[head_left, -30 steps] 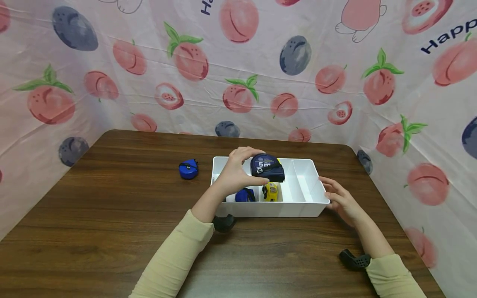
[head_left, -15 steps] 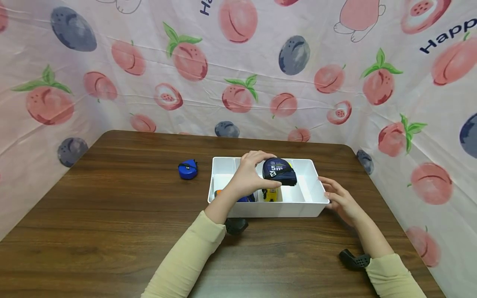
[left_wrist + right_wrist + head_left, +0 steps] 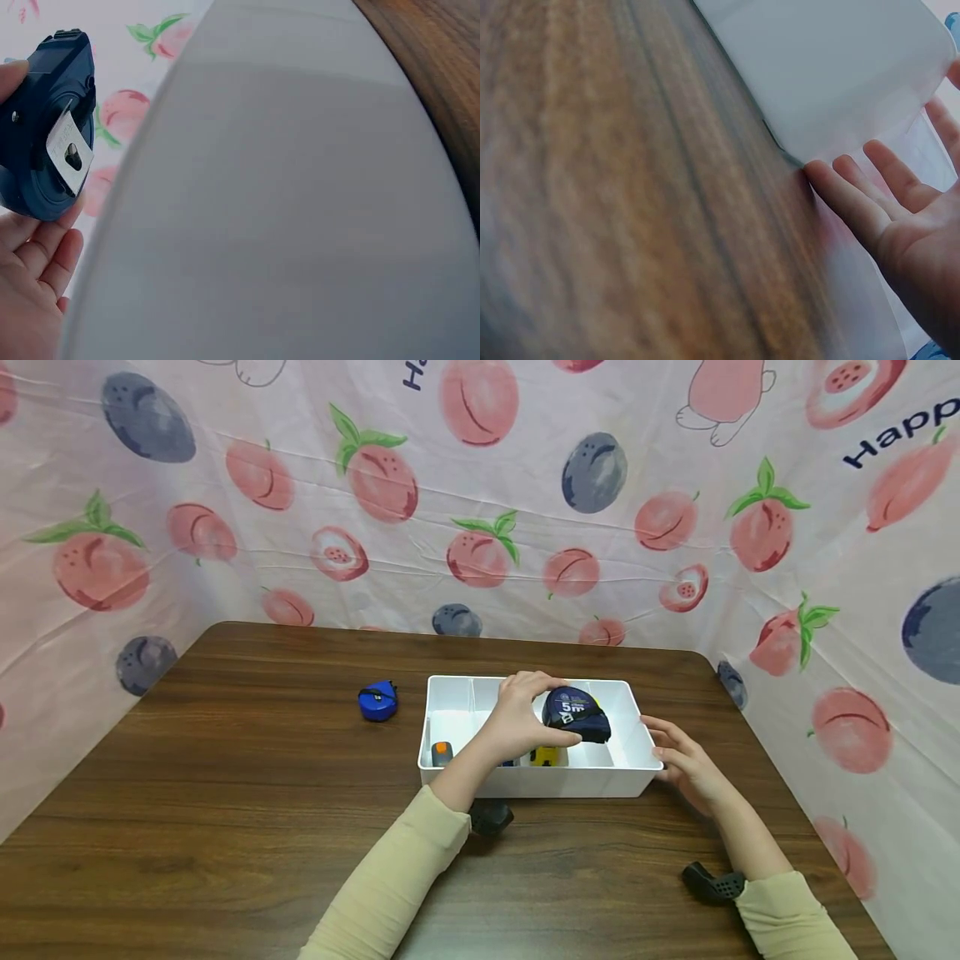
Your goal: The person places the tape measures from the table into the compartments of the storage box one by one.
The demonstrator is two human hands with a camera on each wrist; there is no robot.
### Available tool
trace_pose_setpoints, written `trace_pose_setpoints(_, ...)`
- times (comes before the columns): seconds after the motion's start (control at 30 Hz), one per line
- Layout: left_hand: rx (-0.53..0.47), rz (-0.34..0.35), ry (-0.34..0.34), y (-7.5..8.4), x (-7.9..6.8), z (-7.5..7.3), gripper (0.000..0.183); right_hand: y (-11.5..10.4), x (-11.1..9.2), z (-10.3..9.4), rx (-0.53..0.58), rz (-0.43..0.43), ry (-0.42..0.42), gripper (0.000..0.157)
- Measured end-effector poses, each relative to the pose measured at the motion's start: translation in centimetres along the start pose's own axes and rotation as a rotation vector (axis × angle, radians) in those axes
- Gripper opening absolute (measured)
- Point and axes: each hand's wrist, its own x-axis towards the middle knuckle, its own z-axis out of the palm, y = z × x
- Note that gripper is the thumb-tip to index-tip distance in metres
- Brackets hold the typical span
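In the head view my left hand (image 3: 517,722) grips a dark blue tape measure (image 3: 573,710) marked 5m, thumb below and fingers over the top. It is held over the middle-right part of a white divided box (image 3: 555,782). The left wrist view shows the metal clip on the side of this tape measure (image 3: 45,127). My right hand (image 3: 688,764) rests its fingers against the box's right end; the right wrist view has these fingers (image 3: 851,202) extended along the white wall. Inside the box lie a yellow tape measure (image 3: 545,757), partly covered, and a grey-and-orange one (image 3: 442,754).
A bright blue tape measure (image 3: 378,701) lies on the wooden table (image 3: 225,793), left of the box. Another blue one in the box is mostly hidden behind my left wrist. Fruit-printed cloth (image 3: 525,468) surrounds the table's back and sides.
My left hand has moved right and slightly down with the dark blue tape measure, uncovering the grey-and-orange one at the box's left. My right hand has stayed against the box.
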Motion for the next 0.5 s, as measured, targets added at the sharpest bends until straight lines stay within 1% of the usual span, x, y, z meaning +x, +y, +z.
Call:
trace_pose_setpoints(0.3,0.079,0.005,-0.035,-0.3,-0.1,0.9,0.061,0.0,0.1,0.0,0.015,0.007,-0.007,0.043)
trace_pose_setpoints(0.5,0.160,0.023,-0.057,-0.5,0.0,1.4,0.063,0.0,0.0,-0.1,0.029,-0.003,-0.011,0.042)
